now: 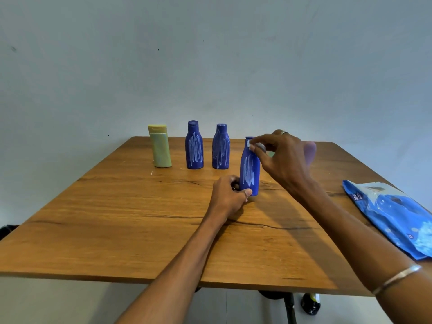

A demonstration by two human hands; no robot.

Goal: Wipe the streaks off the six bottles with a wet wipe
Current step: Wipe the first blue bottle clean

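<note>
Steadying the streaked blue bottle (249,170) near worktop centre, our left hand (230,197) has its grip curled round the base; right hand (284,155) pinches a small wet wipe (251,144) vs. the neck. Risk: hard rub up top w/ a low hold could tip it. Two more streaked blue bottles (194,146) and a yellow one (160,147) stand far left. Wooden worktop (117,218), wipes pack (395,213) right, plain pale wall (210,54).
</note>
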